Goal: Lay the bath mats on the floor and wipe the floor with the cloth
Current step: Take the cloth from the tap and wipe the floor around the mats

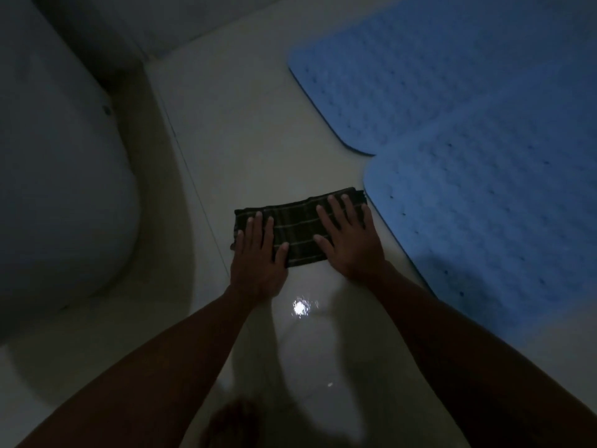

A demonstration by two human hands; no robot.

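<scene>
A folded dark checked cloth [297, 226] lies flat on the pale tiled floor [245, 124]. My left hand [258, 250] presses on its left end with fingers spread. On its right end rests my right hand [350, 236], palm down and fingers apart. Two blue bath mats lie flat on the floor to the right: one farther away [420, 66], one nearer [504, 221], their edges meeting. The cloth's right end almost touches the nearer mat's corner.
A white toilet [58, 189] fills the left side, close to the cloth. A wall base [181, 30] runs along the top. A bright light reflection [299, 307] shines on the floor between my forearms. A foot [235, 421] shows at the bottom. The room is dim.
</scene>
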